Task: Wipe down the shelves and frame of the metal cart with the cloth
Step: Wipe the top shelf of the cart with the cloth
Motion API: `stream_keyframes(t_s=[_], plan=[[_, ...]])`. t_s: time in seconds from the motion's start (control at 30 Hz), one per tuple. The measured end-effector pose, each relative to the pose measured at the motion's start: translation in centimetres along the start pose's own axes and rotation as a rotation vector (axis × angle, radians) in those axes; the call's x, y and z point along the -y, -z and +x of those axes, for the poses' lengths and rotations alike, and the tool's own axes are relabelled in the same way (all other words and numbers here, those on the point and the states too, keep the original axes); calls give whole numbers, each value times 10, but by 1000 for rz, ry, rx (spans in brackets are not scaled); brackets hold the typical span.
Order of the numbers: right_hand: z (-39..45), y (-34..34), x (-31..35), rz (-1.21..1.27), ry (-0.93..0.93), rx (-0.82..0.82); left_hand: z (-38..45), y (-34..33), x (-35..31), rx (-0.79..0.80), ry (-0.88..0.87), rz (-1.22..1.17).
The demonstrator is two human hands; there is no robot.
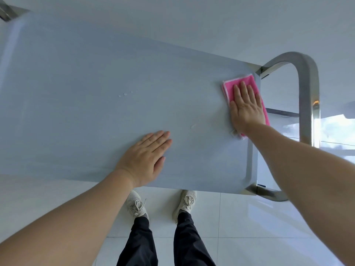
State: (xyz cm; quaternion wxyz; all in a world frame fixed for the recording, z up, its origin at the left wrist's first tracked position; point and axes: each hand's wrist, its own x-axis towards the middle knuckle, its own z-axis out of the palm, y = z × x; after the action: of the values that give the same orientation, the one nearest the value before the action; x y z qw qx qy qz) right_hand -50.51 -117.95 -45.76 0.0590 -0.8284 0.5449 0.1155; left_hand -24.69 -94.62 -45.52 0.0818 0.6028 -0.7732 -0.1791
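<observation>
Pink folded cloth (245, 89) lies flat at the right end of the grey metal cart top shelf (96, 96), beside the curved steel handle (307, 89). Right hand (246, 107) presses it, fingers straight. Left hand (147, 156) rests flat, released, near the front edge.

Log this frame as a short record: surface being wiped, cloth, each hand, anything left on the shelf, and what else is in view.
surface: top shelf of the metal cart, seen from above
cloth: pink cloth, folded, flat near the shelf's right end beside the handle
right hand: fingers straight, pressing on the cloth
left hand: flat on the bare shelf near its front edge
residue: a few water droplets mid-shelf
other: person's shoes on tiled floor
</observation>
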Motion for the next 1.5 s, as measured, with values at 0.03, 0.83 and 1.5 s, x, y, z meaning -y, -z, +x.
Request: stream_keyframes(t_s=[0.03,0.83,1.5], plan=[[9,2,-1,9,-5,-3,0,0,0,-2,-1,0],[-53,-9,83,35,296,96,1,0,-1,2,34,-21],[-179,-30,129,31,384,190,-8,12,-2,-73,33,-205]])
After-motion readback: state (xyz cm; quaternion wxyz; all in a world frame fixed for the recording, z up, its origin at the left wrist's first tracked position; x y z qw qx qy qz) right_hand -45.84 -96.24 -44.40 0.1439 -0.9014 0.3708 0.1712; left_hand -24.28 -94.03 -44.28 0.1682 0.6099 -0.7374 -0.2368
